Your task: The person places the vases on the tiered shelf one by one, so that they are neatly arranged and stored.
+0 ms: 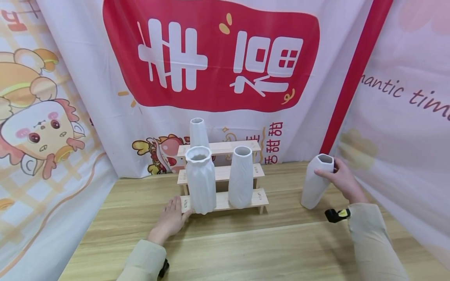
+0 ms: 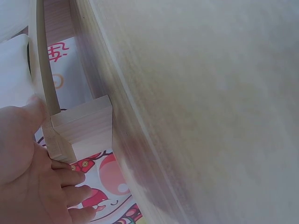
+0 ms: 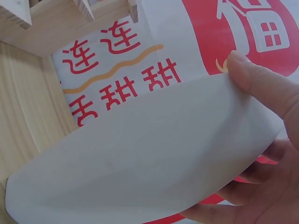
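Observation:
In the head view my right hand (image 1: 342,179) grips a white faceted vase (image 1: 314,187) near its angular rim, thumb on the front and fingers behind. The vase leans to the right there, its base low at the wooden tabletop. The right wrist view shows its smooth side (image 3: 140,154) and my thumb near the top. My left hand (image 1: 171,219) holds the left end of the lowest step of a three-step wooden stand (image 1: 222,200). Its thumb lies at the front edge and its fingers reach down past the end. A ribbed white vase (image 1: 201,183) and a textured white vase (image 1: 241,179) stand upright on the stand.
A slim white vase (image 1: 198,132) stands on the stand's top step, partly behind the ribbed one. Printed cloth (image 1: 211,54) hangs behind the table (image 1: 225,249) and along both sides. Black wrist cameras are strapped at both sleeves.

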`<action>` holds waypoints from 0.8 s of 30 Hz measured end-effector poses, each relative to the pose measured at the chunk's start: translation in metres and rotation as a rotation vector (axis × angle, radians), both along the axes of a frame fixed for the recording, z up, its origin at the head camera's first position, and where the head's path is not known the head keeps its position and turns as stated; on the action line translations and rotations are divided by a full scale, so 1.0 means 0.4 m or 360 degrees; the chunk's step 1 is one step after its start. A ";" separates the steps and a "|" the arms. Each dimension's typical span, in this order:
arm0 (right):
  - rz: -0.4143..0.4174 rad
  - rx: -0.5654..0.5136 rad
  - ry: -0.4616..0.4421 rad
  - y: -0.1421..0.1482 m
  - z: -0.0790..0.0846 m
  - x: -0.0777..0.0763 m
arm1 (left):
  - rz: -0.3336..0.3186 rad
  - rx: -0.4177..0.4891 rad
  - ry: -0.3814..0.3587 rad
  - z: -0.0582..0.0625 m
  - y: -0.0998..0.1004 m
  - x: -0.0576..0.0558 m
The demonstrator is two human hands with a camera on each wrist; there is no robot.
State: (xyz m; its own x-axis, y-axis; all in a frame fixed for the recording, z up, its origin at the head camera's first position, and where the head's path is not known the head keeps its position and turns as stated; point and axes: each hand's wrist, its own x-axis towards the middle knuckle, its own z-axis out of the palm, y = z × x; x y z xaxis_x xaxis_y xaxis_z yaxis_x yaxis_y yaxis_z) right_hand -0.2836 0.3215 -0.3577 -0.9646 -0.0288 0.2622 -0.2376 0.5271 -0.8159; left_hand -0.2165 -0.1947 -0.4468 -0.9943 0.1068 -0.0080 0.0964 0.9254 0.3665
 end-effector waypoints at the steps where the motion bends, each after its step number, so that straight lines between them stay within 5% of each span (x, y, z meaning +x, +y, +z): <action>1: -0.0007 0.0004 -0.0003 0.000 0.000 0.001 | -0.0001 0.0002 -0.0002 0.000 0.000 0.000; 10: -0.0046 0.0041 0.0060 0.004 0.023 0.006 | -0.0010 -0.0009 0.0020 -0.003 -0.001 -0.001; 24: -0.0054 0.0069 0.0061 -0.035 0.122 -0.005 | -0.0006 0.0000 0.0032 -0.003 -0.001 0.000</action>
State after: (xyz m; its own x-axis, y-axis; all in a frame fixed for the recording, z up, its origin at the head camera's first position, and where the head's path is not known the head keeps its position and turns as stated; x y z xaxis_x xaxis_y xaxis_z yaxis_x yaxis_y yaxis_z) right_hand -0.2855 0.3075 -0.3088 -0.9545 -0.0083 0.2982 -0.2495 0.5701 -0.7828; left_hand -0.2167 -0.1953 -0.4480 -0.9938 0.1106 0.0118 0.1073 0.9250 0.3645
